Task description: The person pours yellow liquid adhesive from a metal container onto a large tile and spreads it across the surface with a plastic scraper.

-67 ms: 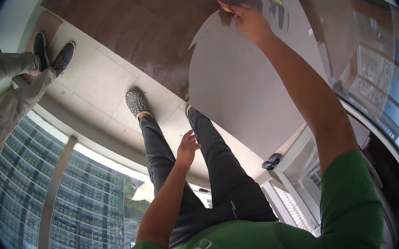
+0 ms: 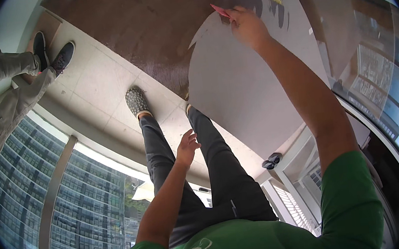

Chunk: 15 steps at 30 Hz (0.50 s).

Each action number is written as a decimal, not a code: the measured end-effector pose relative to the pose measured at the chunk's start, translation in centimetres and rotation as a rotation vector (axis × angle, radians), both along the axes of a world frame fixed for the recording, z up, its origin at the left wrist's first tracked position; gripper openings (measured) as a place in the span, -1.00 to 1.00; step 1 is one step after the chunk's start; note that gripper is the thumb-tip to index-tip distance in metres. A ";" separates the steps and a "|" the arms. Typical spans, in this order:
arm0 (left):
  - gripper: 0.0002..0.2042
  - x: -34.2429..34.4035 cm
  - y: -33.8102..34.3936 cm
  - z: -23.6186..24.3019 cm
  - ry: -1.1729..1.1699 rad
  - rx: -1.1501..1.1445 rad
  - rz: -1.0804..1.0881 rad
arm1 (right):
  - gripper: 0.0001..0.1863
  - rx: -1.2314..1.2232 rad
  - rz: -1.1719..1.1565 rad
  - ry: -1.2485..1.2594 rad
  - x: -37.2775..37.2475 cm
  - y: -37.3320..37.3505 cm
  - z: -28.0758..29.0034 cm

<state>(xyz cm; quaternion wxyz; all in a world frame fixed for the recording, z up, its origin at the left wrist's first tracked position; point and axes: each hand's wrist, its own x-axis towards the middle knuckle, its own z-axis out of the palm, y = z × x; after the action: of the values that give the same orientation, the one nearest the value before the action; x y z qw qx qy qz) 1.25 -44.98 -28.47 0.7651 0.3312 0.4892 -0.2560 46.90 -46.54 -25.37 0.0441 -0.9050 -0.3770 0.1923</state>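
Note:
My right hand (image 2: 246, 23) is closed on a small pink flat scraper (image 2: 220, 11) at the edge between the brown coating (image 2: 123, 20) and the pale grey bare surface (image 2: 240, 95) of a large panel. Dark streaks and a small yellow patch (image 2: 276, 1) lie to the right of my hand. My left hand (image 2: 186, 148) hangs over my legs, empty, with its fingers loosely bent and apart. My patterned clog (image 2: 136, 101) stands on the tiles beside the panel.
Another person's trousered legs (image 2: 9, 97) and dark shoes (image 2: 64, 58) are at the left on pale floor tiles (image 2: 91, 82). Glazing (image 2: 81, 211) shows a tall building at lower left. A glazed frame (image 2: 371, 80) borders the panel on the right; a pair of dark footwear (image 2: 271, 161) sits near it.
My right hand and the pink scraper have shifted a little to the left along the coating's edge. My left hand has stayed where it was.

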 end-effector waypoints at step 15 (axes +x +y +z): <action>-0.30 -1.1 -0.3 -0.1 0.000 -0.043 -0.083 | -0.69 -0.093 0.571 0.194 -21.3 -3.9 3.5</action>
<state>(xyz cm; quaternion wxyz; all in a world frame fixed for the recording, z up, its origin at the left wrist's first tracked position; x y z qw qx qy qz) 0.15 -45.33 -28.59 0.7609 0.3346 0.4693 -0.2981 25.58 -50.43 -21.85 -0.0173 -0.7409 -0.6009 0.2994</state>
